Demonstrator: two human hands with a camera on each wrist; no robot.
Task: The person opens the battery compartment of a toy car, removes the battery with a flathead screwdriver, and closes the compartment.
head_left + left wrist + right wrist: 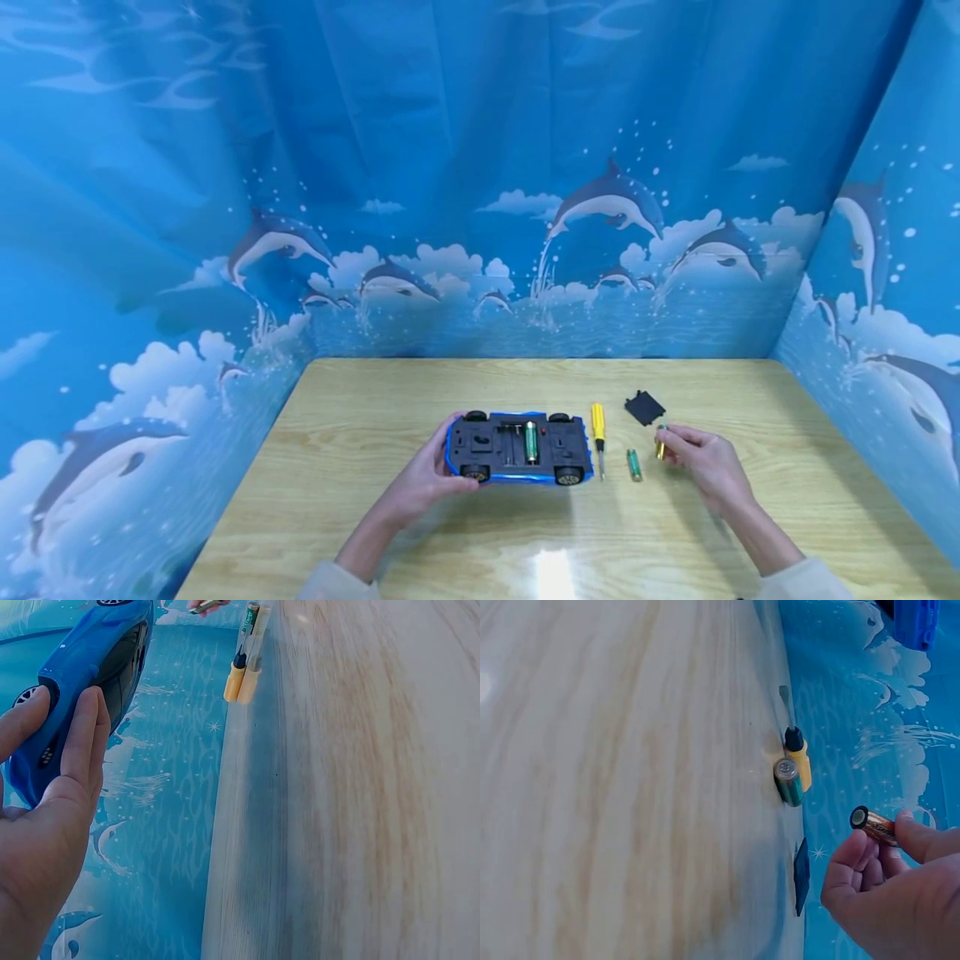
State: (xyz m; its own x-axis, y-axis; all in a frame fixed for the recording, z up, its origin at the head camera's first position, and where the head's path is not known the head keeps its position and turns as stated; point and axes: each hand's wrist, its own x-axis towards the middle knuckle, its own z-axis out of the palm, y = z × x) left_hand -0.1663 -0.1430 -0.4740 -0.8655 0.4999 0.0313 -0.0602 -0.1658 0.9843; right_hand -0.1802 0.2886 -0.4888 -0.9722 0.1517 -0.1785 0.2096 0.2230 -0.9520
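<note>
Head view: lower middle, a toy car (498,467), matt black underside, glossy blue rim, the left hand (423,482) gripping its left end; to its right, the right hand (707,463) pinches a cylindrical gold battery (661,445) over the wood-grained bench (360,400). Left wrist: the car's smooth, curved shell, upper left, against the fingers (84,735). Right wrist: the battery's round end, lower right.

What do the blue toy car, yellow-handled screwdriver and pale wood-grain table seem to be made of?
Blue toy car with black underside: probably moulded plastic; glossy body, duller underside with crisp recesses.
Slim yellow-handled screwdriver: handle likely plastic, smooth and evenly coloured; grey shaft looks metallic.
Pale wood-grain table: wood or laminate, the grain alone doesn't settle it; finish glossy, mirroring light.
</note>
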